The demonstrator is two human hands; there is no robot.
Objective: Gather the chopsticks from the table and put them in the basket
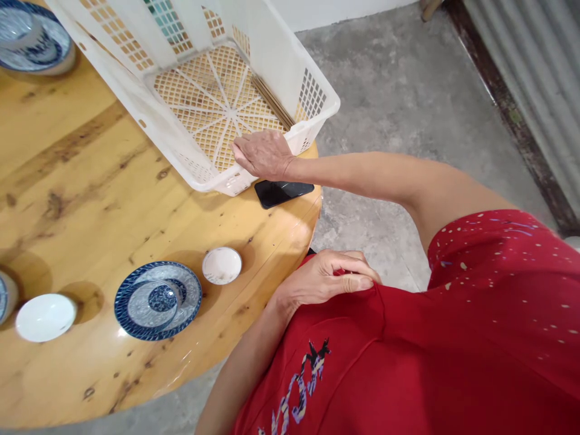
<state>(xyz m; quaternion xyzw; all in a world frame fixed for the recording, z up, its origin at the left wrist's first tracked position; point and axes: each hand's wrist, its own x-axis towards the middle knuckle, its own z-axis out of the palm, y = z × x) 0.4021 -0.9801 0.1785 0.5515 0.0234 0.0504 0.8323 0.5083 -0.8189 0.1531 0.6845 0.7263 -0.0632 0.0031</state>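
My right hand (264,155) is closed at the near rim of a white plastic basket (172,160), its fingers curled over the edge; the fingertips are partly hidden. Inside the basket, a bundle of thin brown chopsticks (273,104) lies along the right wall. Under my right wrist, a black phone (283,193) rests on the table. My left hand (328,276) is against my body, thumb and fingers pinching a fold of the red shirt (408,338).
On the wooden table (90,223) stand a small white cup (222,266), a blue-patterned plate (124,302) with a clear glass on it, and a white bowl (46,317). More blue-patterned dishes (58,57) sit at upper left. Concrete floor (385,78) lies beyond the rounded table edge.
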